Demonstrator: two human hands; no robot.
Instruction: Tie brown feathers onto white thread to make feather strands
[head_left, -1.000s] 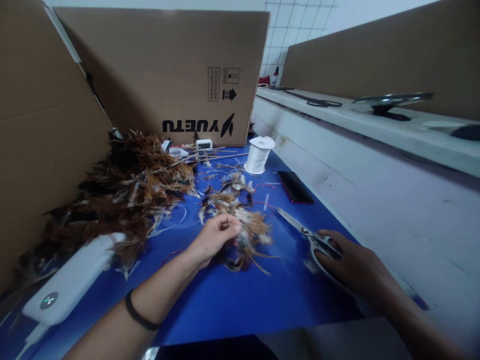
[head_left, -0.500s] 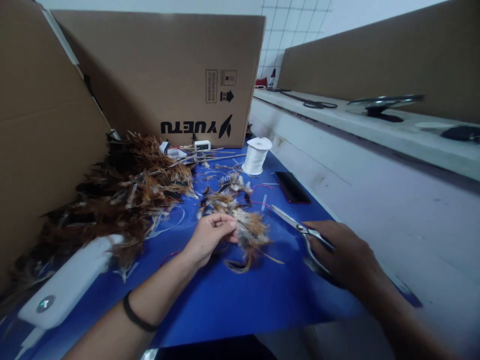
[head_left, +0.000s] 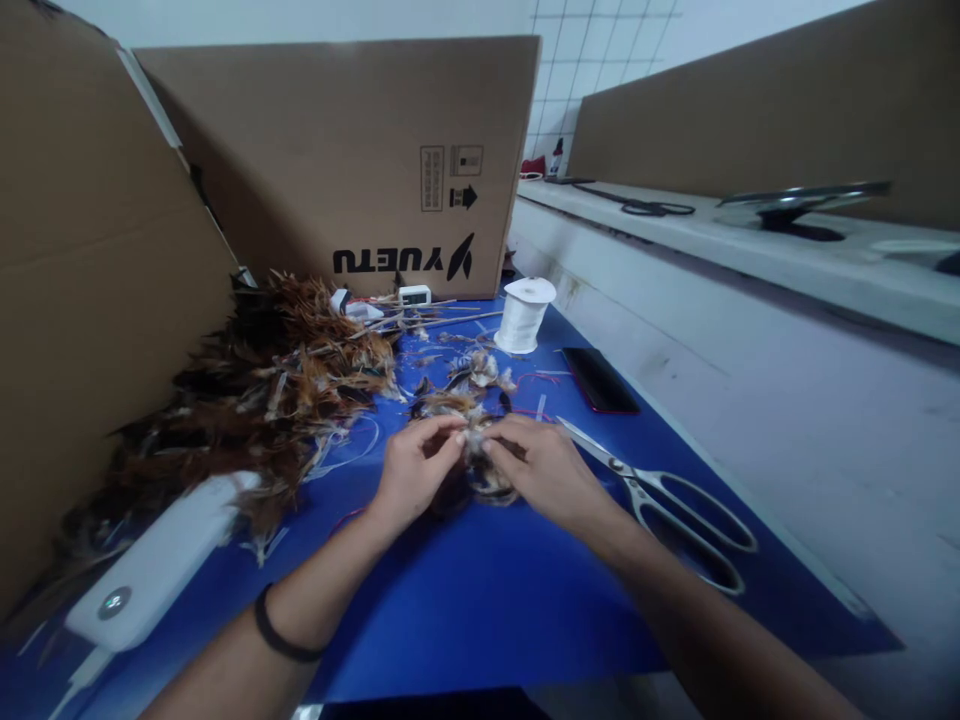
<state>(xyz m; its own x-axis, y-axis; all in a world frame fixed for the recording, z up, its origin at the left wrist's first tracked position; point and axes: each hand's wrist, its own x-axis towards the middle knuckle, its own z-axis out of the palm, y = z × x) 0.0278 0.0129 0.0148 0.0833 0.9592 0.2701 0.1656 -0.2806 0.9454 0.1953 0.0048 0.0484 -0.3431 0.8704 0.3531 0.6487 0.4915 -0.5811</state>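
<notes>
My left hand (head_left: 416,470) and my right hand (head_left: 544,468) meet over the blue table mat (head_left: 465,600), and both pinch a small bunch of brown and white feathers (head_left: 474,462) between their fingertips. Part of the bunch hangs below the fingers. Silver scissors (head_left: 667,495) lie on the mat just right of my right hand, untouched. A big pile of brown feathers (head_left: 255,390) lies to the left of my left hand.
A white thread spool (head_left: 523,313) and a dark phone (head_left: 600,379) sit beyond the hands. A white power bank (head_left: 161,560) lies at the near left. Cardboard boxes (head_left: 352,160) wall the back and left. A pale raised ledge (head_left: 787,400) borders the right.
My right hand has let go of the scissors, which now lie on the mat, and moved left to join my left hand on the feather bunch.
</notes>
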